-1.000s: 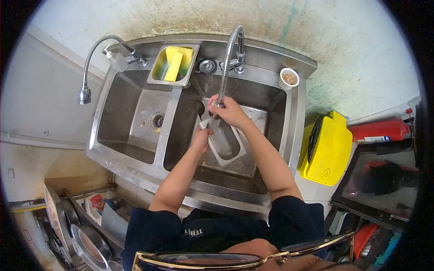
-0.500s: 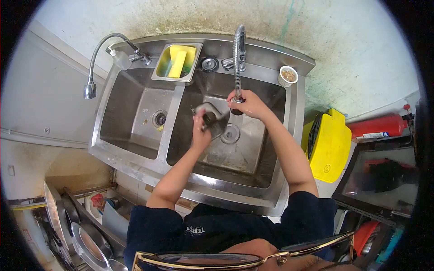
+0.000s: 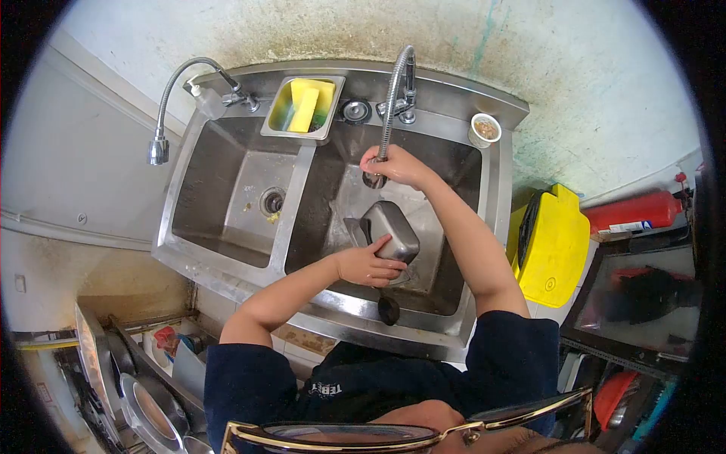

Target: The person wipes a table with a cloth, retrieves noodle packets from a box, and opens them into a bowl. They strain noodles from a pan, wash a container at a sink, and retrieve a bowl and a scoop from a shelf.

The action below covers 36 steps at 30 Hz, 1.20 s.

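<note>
My left hand [image 3: 372, 266] is closed on a small, deep stainless steel pan [image 3: 395, 231], tilted with its base showing, over the right sink basin [image 3: 333, 227]. A dark, round-ended utensil, perhaps a ladle [image 3: 388, 310], shows just below that hand; a dark strip also shows beside the pan, and whether they join is hidden. My right hand [image 3: 401, 166] is wrapped round the spray head [image 3: 373, 180] of the flexible metal faucet [image 3: 391, 106]. It is above and slightly left of the pan, apart from it.
A steel container [image 3: 265, 129] with yellow sponges sits behind the divider. To the left are a second basin [image 3: 208, 197] and another faucet [image 3: 158, 150]. A white cup [image 3: 484, 130] stands at the back right corner. A yellow bin [image 3: 556, 250] and red fire extinguisher [image 3: 635, 210] are on the right.
My left hand has moved right and toward me, and the pan has turned so its base shows. My right hand has shifted the spray head slightly left.
</note>
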Tool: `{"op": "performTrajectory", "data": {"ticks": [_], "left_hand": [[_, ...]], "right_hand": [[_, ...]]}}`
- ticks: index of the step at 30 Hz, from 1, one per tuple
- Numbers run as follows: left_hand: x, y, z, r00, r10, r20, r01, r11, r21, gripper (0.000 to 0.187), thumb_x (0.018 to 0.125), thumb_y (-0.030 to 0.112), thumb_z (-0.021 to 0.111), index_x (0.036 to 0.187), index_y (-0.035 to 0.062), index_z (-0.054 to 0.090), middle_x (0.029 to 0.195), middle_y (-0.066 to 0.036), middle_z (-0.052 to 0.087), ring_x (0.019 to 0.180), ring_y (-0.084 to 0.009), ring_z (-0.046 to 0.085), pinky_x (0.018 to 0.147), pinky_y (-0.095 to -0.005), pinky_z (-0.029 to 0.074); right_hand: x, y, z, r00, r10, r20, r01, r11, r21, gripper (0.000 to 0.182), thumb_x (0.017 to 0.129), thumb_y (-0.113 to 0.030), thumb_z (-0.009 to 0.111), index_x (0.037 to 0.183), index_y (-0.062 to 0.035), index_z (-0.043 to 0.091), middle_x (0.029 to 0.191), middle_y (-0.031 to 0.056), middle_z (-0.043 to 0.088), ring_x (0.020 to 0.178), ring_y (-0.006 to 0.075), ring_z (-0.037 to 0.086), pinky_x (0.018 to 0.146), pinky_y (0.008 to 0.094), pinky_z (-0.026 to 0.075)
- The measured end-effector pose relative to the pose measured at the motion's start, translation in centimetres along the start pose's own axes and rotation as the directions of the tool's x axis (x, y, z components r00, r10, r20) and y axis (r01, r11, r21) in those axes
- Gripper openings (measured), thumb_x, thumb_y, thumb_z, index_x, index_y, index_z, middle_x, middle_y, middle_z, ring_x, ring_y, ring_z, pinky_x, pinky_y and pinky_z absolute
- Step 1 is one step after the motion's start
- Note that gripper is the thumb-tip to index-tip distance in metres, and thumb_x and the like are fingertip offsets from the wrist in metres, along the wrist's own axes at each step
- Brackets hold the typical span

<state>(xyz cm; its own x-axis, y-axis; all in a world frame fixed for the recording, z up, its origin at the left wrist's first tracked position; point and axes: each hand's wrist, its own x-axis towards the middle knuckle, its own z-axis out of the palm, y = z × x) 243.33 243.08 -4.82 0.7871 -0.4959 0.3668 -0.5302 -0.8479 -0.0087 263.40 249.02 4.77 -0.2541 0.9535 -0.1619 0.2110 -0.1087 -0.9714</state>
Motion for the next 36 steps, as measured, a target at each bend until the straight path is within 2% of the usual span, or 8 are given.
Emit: {"op": "performTrajectory", "data": {"ticks": [15, 23, 25, 27, 29, 31, 34, 36], "left_hand": [[-2.1, 1.3, -2.2, 0.960, -0.195, -0.203, 0.189, 0.981, -0.048, 0.018, 0.076, 0.015, 0.053, 0.065, 0.0120, 0.040, 0.099, -0.002, 0.057, 0.114, -0.0202, 0.047, 0.097, -0.0693, 0.011], [-1.7, 1.1, 0.8, 0.418, -0.670, -0.613, 0.495, 0.734, -0.465, 0.025, 0.063, -0.011, 0.050, 0.075, 0.0069, 0.038, 0.102, -0.013, 0.049, 0.112, -0.0344, 0.045, 0.103, -0.0614, 0.006], [0.0, 1.3, 1.6, 0.047, -0.841, -0.539, 0.489, 0.490, -0.722, 0.025, 0.067, -0.012, 0.045, 0.086, 0.0044, 0.042, 0.103, -0.012, 0.048, 0.113, -0.0310, 0.045, 0.105, -0.0512, 0.012], [1.1, 1.3, 1.9, -0.063, -0.888, -0.456, 0.428, 0.389, -0.816, 0.035, 0.068, -0.012, 0.040, 0.101, 0.0004, 0.043, 0.103, -0.010, 0.047, 0.113, -0.0268, 0.044, 0.104, -0.0396, 0.021], [2.3, 0.8, 1.5, -0.393, -0.920, -0.018, 0.184, -0.059, -0.981, 0.045, 0.066, -0.011, 0.040, 0.110, -0.0004, 0.043, 0.102, -0.009, 0.047, 0.108, -0.0234, 0.045, 0.097, -0.0330, 0.031], [1.1, -0.6, 3.3, -0.419, -0.901, 0.113, 0.233, -0.227, -0.946, 0.054, 0.063, -0.010, 0.039, 0.116, -0.0004, 0.042, 0.103, -0.010, 0.047, 0.103, -0.0224, 0.046, 0.089, -0.0295, 0.037], [2.0, -1.9, 2.7, -0.465, -0.770, 0.437, -0.348, -0.295, -0.890, 0.057, 0.059, -0.012, 0.037, 0.114, -0.0009, 0.043, 0.103, -0.012, 0.049, 0.095, -0.0247, 0.050, 0.078, -0.0355, 0.045], [1.8, -2.7, 2.5, -0.451, -0.791, 0.414, -0.345, -0.273, -0.898, 0.056, 0.059, -0.012, 0.037, 0.114, -0.0005, 0.043, 0.102, -0.012, 0.050, 0.093, -0.0259, 0.051, 0.076, -0.0364, 0.047]], "right_hand": [[-5.1, -1.7, -1.5, 0.979, 0.168, 0.113, -0.182, 0.976, 0.119, 0.015, 0.079, -0.020, 0.061, 0.087, -0.0075, 0.061, 0.077, -0.0007, 0.058, 0.071, 0.0065, 0.054, 0.061, 0.0222, 0.046], [-4.5, -2.2, -0.9, 0.996, 0.088, 0.005, -0.088, 0.995, -0.039, 0.018, 0.078, -0.022, 0.063, 0.086, -0.0068, 0.061, 0.075, -0.0004, 0.059, 0.065, 0.0076, 0.054, 0.052, 0.0231, 0.046], [-4.1, -3.1, -0.1, 0.996, 0.082, -0.035, -0.083, 0.996, -0.021, 0.018, 0.077, -0.022, 0.063, 0.086, -0.0065, 0.061, 0.074, -0.0006, 0.058, 0.064, 0.0077, 0.054, 0.051, 0.0234, 0.046], [-3.9, -3.8, 0.4, 0.999, 0.035, 0.018, -0.036, 0.996, 0.082, 0.018, 0.077, -0.022, 0.064, 0.085, -0.0061, 0.061, 0.073, -0.0004, 0.058, 0.065, 0.0082, 0.053, 0.052, 0.0241, 0.045], [-2.3, -1.8, 0.8, 0.998, -0.067, -0.008, 0.067, 0.998, -0.007, 0.018, 0.076, -0.020, 0.065, 0.085, -0.0052, 0.062, 0.074, 0.0001, 0.058, 0.067, 0.0083, 0.052, 0.057, 0.0246, 0.044], [-1.5, -1.6, 1.8, 0.987, -0.094, -0.129, 0.095, 0.995, 0.006, 0.015, 0.076, -0.017, 0.065, 0.084, -0.0043, 0.062, 0.074, 0.0003, 0.058, 0.070, 0.0087, 0.052, 0.062, 0.0247, 0.043], [-1.3, -0.9, 1.8, 0.993, -0.061, -0.105, 0.069, 0.995, 0.074, 0.013, 0.076, -0.013, 0.064, 0.084, -0.0034, 0.062, 0.074, 0.0004, 0.058, 0.069, 0.0088, 0.052, 0.064, 0.0244, 0.042], [-0.9, 0.0, 1.5, 0.982, -0.101, -0.159, 0.103, 0.995, 0.007, 0.013, 0.076, -0.013, 0.064, 0.084, -0.0028, 0.061, 0.073, 0.0006, 0.058, 0.069, 0.0086, 0.053, 0.063, 0.0241, 0.043]]}}
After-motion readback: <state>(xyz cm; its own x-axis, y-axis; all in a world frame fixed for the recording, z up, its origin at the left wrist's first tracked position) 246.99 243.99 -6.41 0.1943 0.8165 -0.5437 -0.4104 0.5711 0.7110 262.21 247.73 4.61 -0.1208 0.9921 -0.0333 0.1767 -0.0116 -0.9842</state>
